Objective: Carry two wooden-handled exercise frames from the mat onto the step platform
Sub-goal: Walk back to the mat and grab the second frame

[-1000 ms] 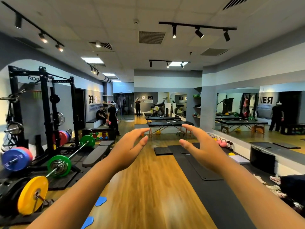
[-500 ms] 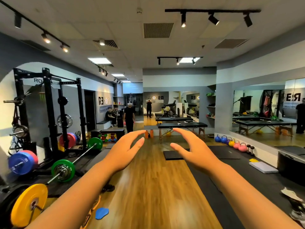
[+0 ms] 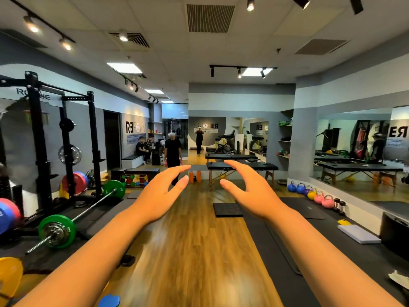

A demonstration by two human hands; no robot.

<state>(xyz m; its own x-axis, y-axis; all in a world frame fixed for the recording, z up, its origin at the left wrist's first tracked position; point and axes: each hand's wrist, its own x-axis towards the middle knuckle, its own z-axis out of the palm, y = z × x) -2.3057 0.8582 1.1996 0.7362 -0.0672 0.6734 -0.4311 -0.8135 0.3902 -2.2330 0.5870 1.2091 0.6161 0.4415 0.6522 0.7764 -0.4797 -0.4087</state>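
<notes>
Both my arms are stretched out ahead at chest height over the wooden floor. My left hand (image 3: 162, 193) is open, palm turned inward, fingers apart, holding nothing. My right hand (image 3: 250, 191) mirrors it a short gap away, also open with nothing in it. No wooden-handled exercise frames show anywhere in this view. A long black mat (image 3: 276, 251) runs along the floor under my right arm. I cannot pick out a step platform for certain.
A squat rack (image 3: 37, 138) and a barbell with green plates (image 3: 57, 231) fill the left side. Coloured kettlebells (image 3: 309, 192) line the mirror wall on the right. Massage tables (image 3: 241, 166) stand ahead. A person in black (image 3: 173, 151) walks in the aisle; a small black pad (image 3: 228, 209) lies on the floor.
My view has swung to the left and forward along the aisle. Both hands stay open and raised, drawing slightly closer together. The person in black has come nearer.
</notes>
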